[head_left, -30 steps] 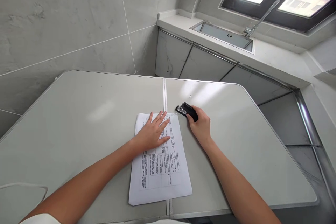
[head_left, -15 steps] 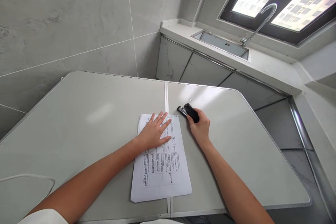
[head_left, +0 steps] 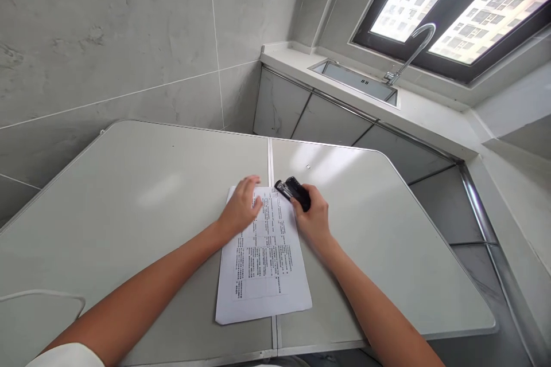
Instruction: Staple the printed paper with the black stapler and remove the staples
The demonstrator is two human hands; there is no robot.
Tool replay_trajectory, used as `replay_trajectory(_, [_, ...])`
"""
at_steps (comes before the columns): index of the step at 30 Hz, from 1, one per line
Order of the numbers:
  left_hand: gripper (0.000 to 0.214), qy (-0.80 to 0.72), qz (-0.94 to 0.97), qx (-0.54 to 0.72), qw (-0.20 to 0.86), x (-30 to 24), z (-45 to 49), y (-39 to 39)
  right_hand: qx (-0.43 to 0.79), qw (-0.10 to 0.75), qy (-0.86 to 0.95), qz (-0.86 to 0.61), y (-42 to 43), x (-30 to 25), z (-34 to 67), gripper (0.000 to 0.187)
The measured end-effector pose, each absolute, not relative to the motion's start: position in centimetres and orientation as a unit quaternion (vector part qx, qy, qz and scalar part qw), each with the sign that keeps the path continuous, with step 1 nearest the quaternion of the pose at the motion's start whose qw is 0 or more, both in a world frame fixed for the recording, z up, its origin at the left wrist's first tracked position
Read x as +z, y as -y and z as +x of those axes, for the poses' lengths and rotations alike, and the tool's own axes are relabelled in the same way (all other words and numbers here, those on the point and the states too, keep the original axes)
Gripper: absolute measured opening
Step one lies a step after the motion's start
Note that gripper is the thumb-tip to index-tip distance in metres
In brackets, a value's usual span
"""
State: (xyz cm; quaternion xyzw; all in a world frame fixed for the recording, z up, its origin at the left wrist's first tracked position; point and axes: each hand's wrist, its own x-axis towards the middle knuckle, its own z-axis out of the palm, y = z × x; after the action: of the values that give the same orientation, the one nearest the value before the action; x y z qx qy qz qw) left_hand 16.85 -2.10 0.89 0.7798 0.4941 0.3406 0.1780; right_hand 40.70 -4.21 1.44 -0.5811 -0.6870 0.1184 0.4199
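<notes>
A stack of printed paper sheets (head_left: 262,281) lies on the table, its text running sideways. Over its upper left part is my left hand (head_left: 241,206), slightly bent, thumb apart from the fingers, holding nothing. Whether it touches the paper I cannot tell. My right hand (head_left: 315,213) grips a black stapler (head_left: 298,192) by its rear part. The stapler's jaws point left and part, at the paper's top right corner. Whether the corner sits between the jaws is too small to tell.
The pale folding table (head_left: 129,195) has a centre seam running under the sheets. A tiny whitish scrap (head_left: 307,167) lies beyond the stapler. Behind the table are a counter with a sink (head_left: 357,81), a curved faucet (head_left: 413,54) and a window. A white cable-like loop (head_left: 47,292) shows at lower left.
My right hand has brought the stapler left to the paper's top right corner. My left hand, earlier spread flat on the sheets, has drawn left and its fingers have come together.
</notes>
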Motion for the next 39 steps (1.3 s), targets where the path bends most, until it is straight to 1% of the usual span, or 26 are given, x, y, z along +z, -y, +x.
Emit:
replay_trajectory(2, [0.029, -0.528, 0.725, 0.412, 0.163, 1.2, 15.5, 0.9, 0.138, 0.394, 0.721, -0.553, 5.5, 1.4, 39.0, 0.025])
replay_trajectory(4, [0.02, -0.557, 0.684, 0.449, 0.145, 1.3, 14.0, -0.2, 0.148, 0.351, 0.761, -0.525, 6.8, 1.4, 37.3, 0.024])
replay_trajectory(8, [0.023, -0.582, 0.584, 0.517, 0.231, 0.9, 12.3, -1.6, 0.149, 0.267, 0.817, -0.49, 8.1, 1.4, 35.6, 0.018])
replay_trajectory(11, [0.021, -0.586, 0.54, 0.539, 0.273, 0.8, 12.2, -1.9, 0.145, 0.251, 0.819, -0.495, 7.9, 1.5, 36.4, 0.02])
replay_trajectory(17, [0.016, -0.608, 0.521, 0.518, 0.303, 0.7, 12.2, -2.2, 0.129, 0.283, 0.784, -0.537, 8.3, 0.4, 43.1, 0.027])
replay_trajectory(22, [0.013, -0.618, 0.535, 0.487, 0.308, 0.7, 12.2, -2.2, 0.122, 0.289, 0.755, -0.576, 9.7, -0.6, 48.8, 0.028])
replay_trajectory(30, [0.013, -0.623, 0.539, 0.479, 0.302, 0.6, 12.2, -2.3, 0.134, 0.267, 0.737, -0.606, 10.1, 0.0, 49.4, 0.027])
replay_trajectory(33, [0.014, -0.623, 0.541, 0.477, 0.303, 0.6, 12.2, -2.3, 0.173, 0.252, 0.744, -0.594, 9.9, 1.4, 49.7, 0.03])
replay_trajectory(34, [0.014, -0.623, 0.541, 0.476, 0.305, 0.6, 12.2, -2.3, 0.187, 0.265, 0.742, -0.586, 9.6, 1.9, 50.1, 0.029])
replay_trajectory(36, [0.013, -0.623, 0.54, 0.474, 0.31, 0.6, 12.2, -2.2, 0.185, 0.321, 0.72, -0.586, 8.1, 2.7, 51.7, 0.023])
replay_trajectory(38, [0.013, -0.624, 0.537, 0.473, 0.315, 0.6, 12.2, -2.3, 0.126, 0.368, 0.679, -0.622, 5.7, 3.1, 53.9, 0.025])
replay_trajectory(39, [0.013, -0.624, 0.536, 0.473, 0.316, 0.6, 12.2, -2.3, 0.086, 0.367, 0.661, -0.649, 4.2, 3.0, 55.1, 0.03])
